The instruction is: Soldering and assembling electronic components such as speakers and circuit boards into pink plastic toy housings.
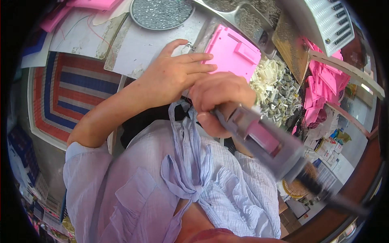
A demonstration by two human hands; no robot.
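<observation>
Panel (227,50) of pink plastic, with a raised bar (247,52) along its right side, is lying just beyond the right grip (223,91), which is partly covering the panel's near edge. That grip is clasping a grey hand tool (263,152); the tool is slanting away from the panel toward the near right, and a dark cable (316,184) is trailing from its end. The left grip (172,73) is resting open at the panel's left edge, fingers spreading and two fingertips (208,56) touching it; its thumb is hiding from view. Left of the panel, the white surface (146,48) is showing, and beyond that side a round metal dish (156,28) is holding small silvery pieces (162,11). Just right of the panel, cream plastic parts (263,79) and grey metallic parts (283,97) are heaping together, while pink pieces (324,81) are piling up farther right.
</observation>
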